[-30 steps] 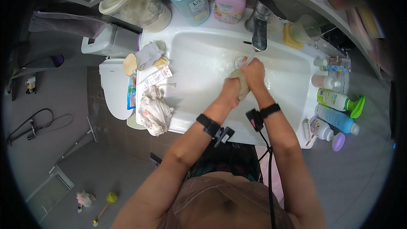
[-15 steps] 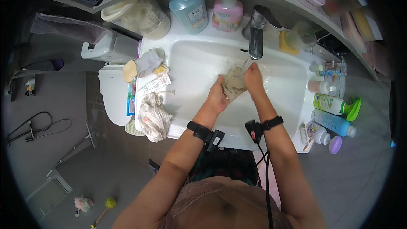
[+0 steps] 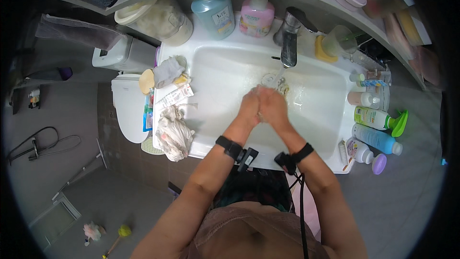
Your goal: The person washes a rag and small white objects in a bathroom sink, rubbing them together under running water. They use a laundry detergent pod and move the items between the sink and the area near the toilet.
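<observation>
My left hand (image 3: 248, 107) and my right hand (image 3: 273, 103) are pressed together over the white sink basin (image 3: 215, 86), fingers closed around a wet beige cloth. Between them the cloth is almost wholly hidden. Just beyond my fingers lie the drain and a small beige-brown patch that I cannot make out clearly. Water runs in a thin stream from the chrome faucet (image 3: 289, 48), a little beyond my hands.
A blue pump bottle (image 3: 215, 17) and a pink soap dispenser (image 3: 257, 18) stand behind the basin. A crumpled white cloth (image 3: 173, 134) and a tube (image 3: 175, 97) lie on the left rim. Several bottles, including a green spray bottle (image 3: 373, 117), line the right side. A shelf overhangs the back.
Both hands have come together and drawn back from the water stream. The cloth, spread between them before, is now bunched up and covered by my fingers.
</observation>
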Tool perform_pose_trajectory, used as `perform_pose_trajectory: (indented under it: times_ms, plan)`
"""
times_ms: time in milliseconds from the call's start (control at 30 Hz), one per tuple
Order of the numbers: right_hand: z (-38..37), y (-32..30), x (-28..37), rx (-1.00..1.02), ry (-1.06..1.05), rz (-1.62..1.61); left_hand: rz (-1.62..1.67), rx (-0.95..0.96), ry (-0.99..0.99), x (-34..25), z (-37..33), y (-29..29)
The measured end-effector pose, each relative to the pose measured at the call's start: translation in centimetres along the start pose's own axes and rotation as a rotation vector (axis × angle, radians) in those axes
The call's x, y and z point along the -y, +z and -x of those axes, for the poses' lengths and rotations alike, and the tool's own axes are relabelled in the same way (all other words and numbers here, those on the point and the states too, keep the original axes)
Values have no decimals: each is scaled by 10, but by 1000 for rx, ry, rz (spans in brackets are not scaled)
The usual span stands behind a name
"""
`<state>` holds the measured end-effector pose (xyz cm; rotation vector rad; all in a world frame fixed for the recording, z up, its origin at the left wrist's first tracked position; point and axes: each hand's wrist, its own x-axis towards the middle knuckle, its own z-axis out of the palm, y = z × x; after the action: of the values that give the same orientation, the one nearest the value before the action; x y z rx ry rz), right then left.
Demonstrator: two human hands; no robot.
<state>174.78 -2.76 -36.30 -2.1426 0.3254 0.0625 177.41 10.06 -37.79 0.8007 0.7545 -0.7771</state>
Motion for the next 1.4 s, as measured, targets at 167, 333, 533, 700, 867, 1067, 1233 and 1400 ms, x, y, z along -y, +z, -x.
perform_pose_trajectory:
  times_ms: [167, 333, 533, 700, 867, 1067, 1233, 1400]
  plan:
    - [-35, -30, -38, 9, 87, 118, -66, 63, -29, 19, 1, 26]
    - [12, 8, 36, 59, 16, 64, -67, -31, -3, 3, 5, -12]
    - [-78, -46, -79, -77, 28, 334, 38, 165, -66, 5, 12, 24]
    - [-32, -35, -51, -87, -134, 50, 104, 42, -221, -37, 13, 4]
    - [6, -38, 10, 346, -90, -419, -41, 208, -154, -46, -11, -22]
    - [-22, -46, -69, -97, -194, -123, -60, 290, -66, -37, 11, 39]
    - [-30, -52, -57, 282, 365, -945, -377, 326, -108, -38, 34, 45]
    - [-63, -41, -54, 514, 334, -812, -192, 408, -202, -26, 16, 23]
